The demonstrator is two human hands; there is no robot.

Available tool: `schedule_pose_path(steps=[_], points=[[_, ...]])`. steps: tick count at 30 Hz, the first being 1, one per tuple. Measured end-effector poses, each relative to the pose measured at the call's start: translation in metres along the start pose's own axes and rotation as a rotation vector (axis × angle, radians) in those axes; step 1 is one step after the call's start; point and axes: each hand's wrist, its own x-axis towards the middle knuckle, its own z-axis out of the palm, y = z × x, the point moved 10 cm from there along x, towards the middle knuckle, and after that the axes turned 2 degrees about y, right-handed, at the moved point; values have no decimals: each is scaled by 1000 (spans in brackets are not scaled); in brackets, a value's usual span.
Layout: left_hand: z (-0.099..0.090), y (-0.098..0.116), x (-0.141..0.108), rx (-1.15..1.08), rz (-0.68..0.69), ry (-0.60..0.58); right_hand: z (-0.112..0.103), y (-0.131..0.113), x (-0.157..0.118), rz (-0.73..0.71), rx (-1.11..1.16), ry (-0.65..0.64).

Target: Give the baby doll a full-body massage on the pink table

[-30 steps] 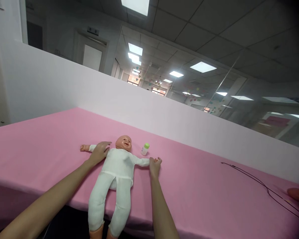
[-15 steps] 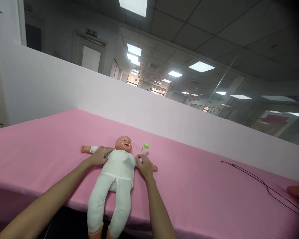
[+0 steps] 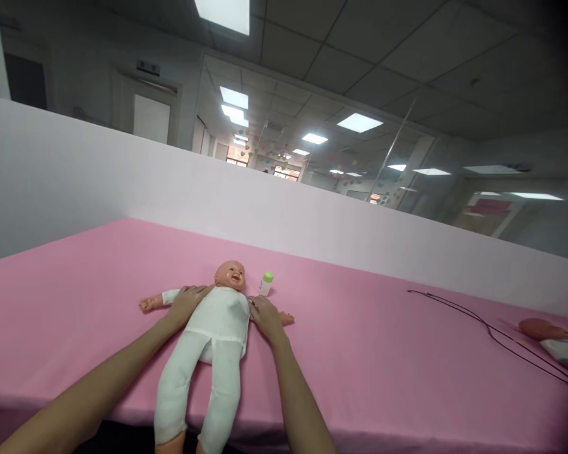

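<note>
A baby doll (image 3: 219,315) in a white cloth suit lies on its back on the pink-covered table (image 3: 360,353), its head toward the wall and its legs toward me. My left hand (image 3: 188,304) rests at the doll's shoulder and upper arm on the left side, fingers over the white cloth. At the opposite shoulder is my right hand (image 3: 264,315), its fingers bent against the doll's upper arm; what its fingertips hold, if anything, is too small to tell. A small bottle (image 3: 266,284) with a green cap stands just beyond my right hand.
Thin dark cables (image 3: 473,316) lie across the right part of the table. Another doll (image 3: 544,331) is at the far right edge. A low white wall (image 3: 288,217) with glass above it runs along the back.
The view has shifted a little, bringing more of the second doll into sight. My left hand's fingers now lie flatter on the doll's shoulder. My right hand stays by the other shoulder.
</note>
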Motion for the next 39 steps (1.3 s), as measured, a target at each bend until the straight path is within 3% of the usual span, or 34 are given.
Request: schedule_pose_path(steps=[5,12,14,16,19,21,23,26,29,31,36,39], points=[[14,2,8,121,-73,-9,11,15,7,85,-259,-25],[18,9,16,166,-126,-66,14,22,7,198,-369,9],[9,2,22,138,-172,-102,12,21,5,212,-374,11],[-12,2,31,125,-198,-60,12,21,4,219,-374,11],[-59,35,47,11,-139,210,12,21,5,224,-376,13],[-72,68,59,-193,-85,298,12,21,5,223,-382,13],[-56,99,79,-504,-71,225,10,20,4,224,-378,17],[0,125,109,-1001,-224,26,7,18,-2,228,-324,39],[64,128,123,-1329,-477,-132,7,18,-9,239,-230,54],[91,120,125,-1384,-578,-158,4,18,-12,242,-159,117],[113,105,120,-1448,-572,-190,-32,28,-13,268,-9,493],[118,104,119,-1462,-534,-240,-42,42,1,282,28,517]])
